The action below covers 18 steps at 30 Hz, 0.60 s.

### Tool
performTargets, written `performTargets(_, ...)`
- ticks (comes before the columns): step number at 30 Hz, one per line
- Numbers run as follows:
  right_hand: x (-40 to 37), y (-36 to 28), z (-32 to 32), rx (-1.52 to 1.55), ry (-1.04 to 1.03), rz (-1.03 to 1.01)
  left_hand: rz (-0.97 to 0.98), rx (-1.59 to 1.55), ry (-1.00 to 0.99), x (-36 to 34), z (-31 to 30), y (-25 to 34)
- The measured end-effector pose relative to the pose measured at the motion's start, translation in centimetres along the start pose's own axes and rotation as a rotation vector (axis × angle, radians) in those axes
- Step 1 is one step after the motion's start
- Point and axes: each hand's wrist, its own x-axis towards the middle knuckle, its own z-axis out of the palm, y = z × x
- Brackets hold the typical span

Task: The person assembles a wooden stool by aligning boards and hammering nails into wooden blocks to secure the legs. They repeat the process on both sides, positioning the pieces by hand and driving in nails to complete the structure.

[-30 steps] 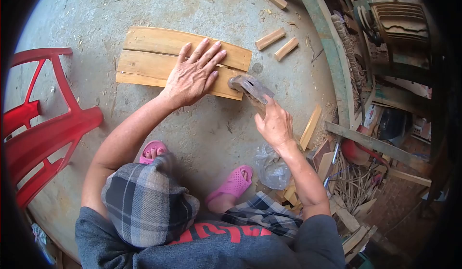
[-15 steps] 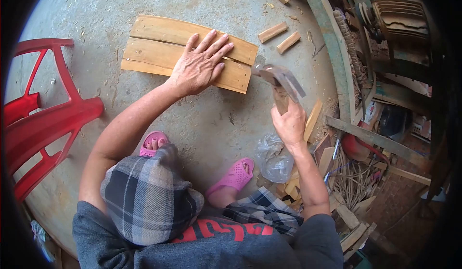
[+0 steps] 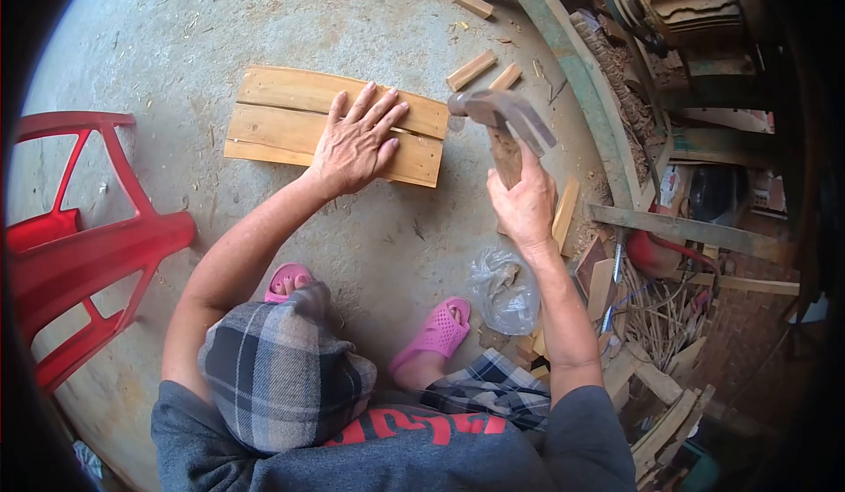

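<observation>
Two light wooden boards with a narrow gap between them form the top of a wooden piece (image 3: 282,127) on the concrete floor. My left hand (image 3: 354,147) lies on its right half, palm down with fingers spread. In my right hand (image 3: 525,201) is a claw hammer (image 3: 498,115), gripped by its wooden handle. The hammer's striking face points left, beside the piece's right end, and its claw points right. Small nail marks dot the board ends. What lies beneath the boards is hidden.
Small wood blocks (image 3: 471,69) lie beyond the hammer. A red plastic chair (image 3: 106,246) lies at left. A clear plastic bag (image 3: 503,291) sits near my right foot in a pink sandal (image 3: 440,329). Wood scraps (image 3: 656,382) and a green metal frame (image 3: 576,65) line the right.
The hammer has risen slightly relative to the boards and turned a little, its face now at their upper right corner. My left hand stays on the boards. The whole view has shifted.
</observation>
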Motion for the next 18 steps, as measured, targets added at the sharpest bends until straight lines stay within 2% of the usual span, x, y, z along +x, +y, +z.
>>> performTargets(1, 0.6, -0.5, -0.4, -0.003, 0.008, 0.007, 0.011, 0.000, 0.001, 0.2, -0.4, 0.7)
performTargets(3, 1.8, -1.8, -1.2, -0.097, 0.213, -0.024, -0.140, -0.017, -0.074, 0.9, -0.7, 2.7)
performTargets(5, 1.5, -1.4, 0.1, -0.087, 0.240, 0.017, -0.146, -0.058, -0.070, 1.2, -0.1, 3.3)
performTargets(7, 0.3, 0.6, 3.0, -0.198, 0.086, 0.044, -0.141, -0.053, 0.007, 1.2, 0.1, 3.3)
performTargets(8, -0.1, 1.4, 4.4, -0.296, -0.172, 0.128, -0.137, -0.062, 0.002, 1.2, 0.0, 3.3)
performTargets(13, 1.4, 0.6, 2.3, -0.259, -0.328, 0.198, -0.129, -0.082, -0.037, 1.2, 0.1, 3.3)
performTargets(16, 1.8, 0.7, 2.3, -0.172, 0.081, 0.108, -0.102, -0.027, 0.031, 1.2, 0.4, 3.4)
performTargets(18, 1.8, 1.9, 3.7, -0.175, 0.014, 0.098, -0.074, -0.016, 0.050, 1.4, 0.8, 2.9)
